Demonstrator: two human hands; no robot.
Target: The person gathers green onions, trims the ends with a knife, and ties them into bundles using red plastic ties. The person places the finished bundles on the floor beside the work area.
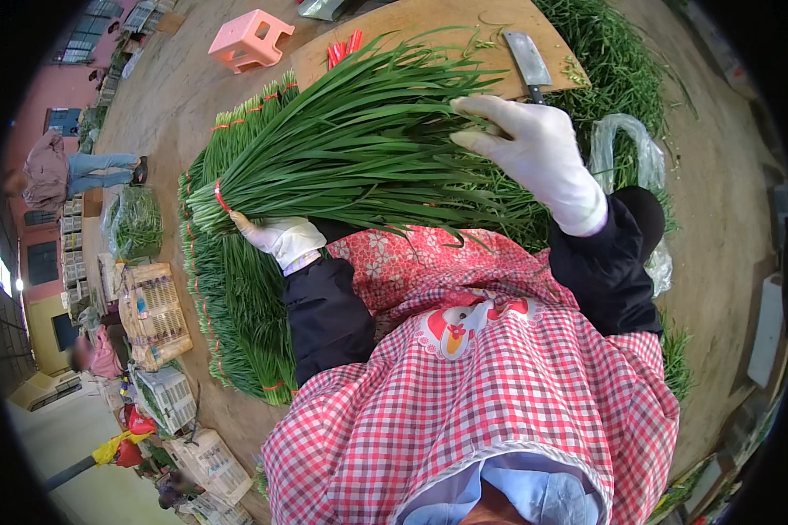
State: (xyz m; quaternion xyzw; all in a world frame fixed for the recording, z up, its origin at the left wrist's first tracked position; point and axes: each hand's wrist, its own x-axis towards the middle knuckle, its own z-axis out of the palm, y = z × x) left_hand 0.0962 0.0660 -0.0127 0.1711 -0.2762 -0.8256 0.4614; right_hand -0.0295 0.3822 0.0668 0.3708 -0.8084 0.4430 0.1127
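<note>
My left hand (279, 239), in a whitish glove, holds a large bunch of long flat green leaves, likely garlic chives (361, 144), near its pale cut stems. A red tie (220, 195) circles the bunch just above the stem ends. The leaves fan out to the right across my lap. My right hand (532, 141), also gloved, is at the leaf tips with thumb and fingers spread around a few of them. Whether it grips any leaf is unclear. Under the held bunch lie stacked tied bunches (236, 315), their stem ends facing left.
A cleaver (528, 59) lies on a wooden board (427, 26) beside red ties (343, 49). Loose leaves (620, 72) and a clear plastic bag (630, 141) are on the right. A pink stool (249, 41) stands beyond. Crates (151, 312) and other people (56, 170) are at left.
</note>
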